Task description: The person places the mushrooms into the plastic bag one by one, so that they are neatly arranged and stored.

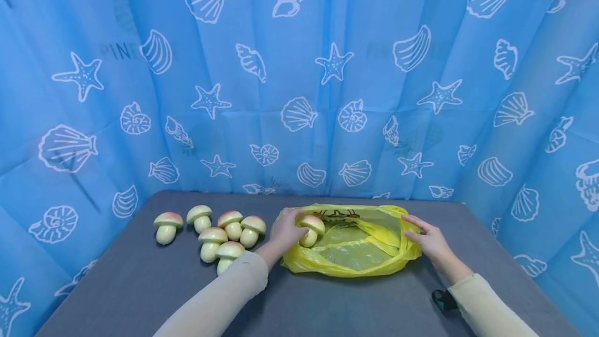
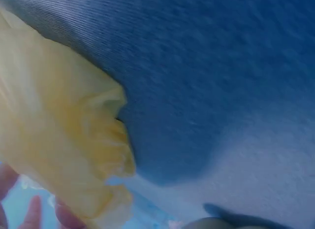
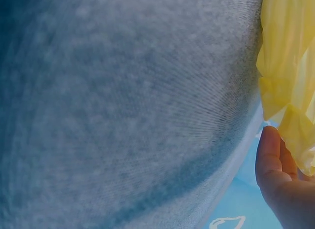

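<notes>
A yellow plastic bag (image 1: 346, 269) lies on the table with its mouth spread wide. At its left rim, my left hand (image 1: 284, 230) holds a toy mushroom (image 1: 311, 230), pale with a reddish cap, within the opening. The bag partly covers the left fingers (image 2: 33, 214) in the left wrist view, where that mushroom is not visible. My right hand (image 1: 432, 243) grips the right rim of the bag, and its fingers show beside the yellow plastic (image 3: 283, 51) in the right wrist view. Dark marks are printed on the bag's inner back side.
Several more toy mushrooms (image 1: 211, 243) stand in a group left of the bag, one partly behind my left sleeve (image 1: 220, 295). A black and green object (image 1: 443, 300) is by my right sleeve. A blue shell-patterned curtain (image 1: 299, 77) hangs behind the grey table (image 1: 327, 306).
</notes>
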The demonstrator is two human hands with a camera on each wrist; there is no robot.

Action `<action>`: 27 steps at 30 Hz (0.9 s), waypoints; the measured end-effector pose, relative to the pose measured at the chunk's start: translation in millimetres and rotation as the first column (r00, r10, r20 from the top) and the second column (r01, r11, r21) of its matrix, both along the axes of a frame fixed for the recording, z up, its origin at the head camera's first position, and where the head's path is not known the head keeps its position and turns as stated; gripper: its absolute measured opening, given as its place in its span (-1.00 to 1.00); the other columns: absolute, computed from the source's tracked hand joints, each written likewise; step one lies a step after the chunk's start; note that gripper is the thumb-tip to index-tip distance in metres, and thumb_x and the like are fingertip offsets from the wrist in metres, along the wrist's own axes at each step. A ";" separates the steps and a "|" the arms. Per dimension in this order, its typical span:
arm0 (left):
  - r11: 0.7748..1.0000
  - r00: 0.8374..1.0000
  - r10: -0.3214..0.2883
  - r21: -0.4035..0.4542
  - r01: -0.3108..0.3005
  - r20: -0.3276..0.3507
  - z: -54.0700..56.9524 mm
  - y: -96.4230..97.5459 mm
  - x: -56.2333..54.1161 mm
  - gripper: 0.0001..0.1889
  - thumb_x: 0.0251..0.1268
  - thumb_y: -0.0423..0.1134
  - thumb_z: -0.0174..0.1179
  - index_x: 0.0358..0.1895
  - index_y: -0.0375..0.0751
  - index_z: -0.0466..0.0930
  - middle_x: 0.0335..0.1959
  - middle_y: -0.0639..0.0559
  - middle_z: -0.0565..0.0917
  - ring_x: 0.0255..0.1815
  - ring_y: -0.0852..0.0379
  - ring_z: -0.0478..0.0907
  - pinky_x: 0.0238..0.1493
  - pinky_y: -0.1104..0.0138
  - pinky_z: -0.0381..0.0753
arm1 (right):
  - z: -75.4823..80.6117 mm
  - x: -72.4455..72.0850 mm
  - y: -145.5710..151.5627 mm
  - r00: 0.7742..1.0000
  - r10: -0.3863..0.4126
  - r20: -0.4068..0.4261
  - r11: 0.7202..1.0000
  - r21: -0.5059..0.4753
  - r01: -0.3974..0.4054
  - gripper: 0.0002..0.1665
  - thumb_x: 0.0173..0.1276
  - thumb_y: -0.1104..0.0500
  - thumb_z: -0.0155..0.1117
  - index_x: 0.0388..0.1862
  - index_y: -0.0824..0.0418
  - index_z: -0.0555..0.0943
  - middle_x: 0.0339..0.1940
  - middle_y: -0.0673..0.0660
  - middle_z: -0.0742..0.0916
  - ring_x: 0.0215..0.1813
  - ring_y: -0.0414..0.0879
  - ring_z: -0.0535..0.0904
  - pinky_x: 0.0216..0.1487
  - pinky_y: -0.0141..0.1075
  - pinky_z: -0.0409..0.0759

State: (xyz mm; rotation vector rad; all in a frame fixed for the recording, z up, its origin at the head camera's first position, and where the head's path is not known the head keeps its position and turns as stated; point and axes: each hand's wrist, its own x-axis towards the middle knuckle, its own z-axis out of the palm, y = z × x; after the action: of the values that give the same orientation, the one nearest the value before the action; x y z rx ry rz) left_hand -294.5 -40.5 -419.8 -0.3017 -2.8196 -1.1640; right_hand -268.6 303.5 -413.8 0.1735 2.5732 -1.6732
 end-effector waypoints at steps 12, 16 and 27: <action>0.919 0.940 -0.340 -0.219 0.327 -0.026 -3.7 -9.6 -12.0 -0.19 0.10 -0.26 0.44 0.46 -0.08 0.28 0.44 -0.05 0.30 0.45 -0.20 0.14 0.38 -0.12 0.13 | -2.4 -0.2 0.1 1.000 -0.001 -0.012 0.999 0.032 0.001 -0.35 0.50 0.28 0.08 0.49 0.37 0.17 0.53 0.45 -0.02 0.48 0.46 -0.20 0.39 0.23 0.05; 0.915 0.938 -0.347 -0.219 0.338 -0.003 -6.8 -12.1 -14.3 -0.14 0.04 -0.32 0.44 0.47 -0.10 0.25 0.46 -0.05 0.27 0.44 -0.21 0.13 0.36 -0.12 0.17 | -1.9 -3.0 -2.1 1.000 0.008 -0.024 0.999 0.033 -0.007 -0.36 0.50 0.29 0.07 0.48 0.38 0.17 0.53 0.45 -0.01 0.49 0.45 -0.19 0.39 0.22 0.06; 0.909 0.970 -0.203 -0.395 0.136 -0.134 -14.4 -5.6 -13.3 -0.27 0.06 -0.16 0.46 0.38 0.00 0.40 0.34 0.02 0.43 0.33 -0.17 0.29 0.27 -0.04 0.30 | -3.1 -1.0 2.9 1.000 0.024 -0.016 0.999 0.037 -0.023 -0.35 0.50 0.30 0.07 0.49 0.37 0.15 0.52 0.47 -0.02 0.48 0.47 -0.19 0.38 0.23 0.08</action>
State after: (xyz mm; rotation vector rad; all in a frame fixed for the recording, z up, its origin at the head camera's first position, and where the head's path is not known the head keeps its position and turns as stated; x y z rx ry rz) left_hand -307.8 -46.2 -434.1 -0.6522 -2.8886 -0.5575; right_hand -269.6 306.4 -416.9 0.1314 2.6085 -1.6279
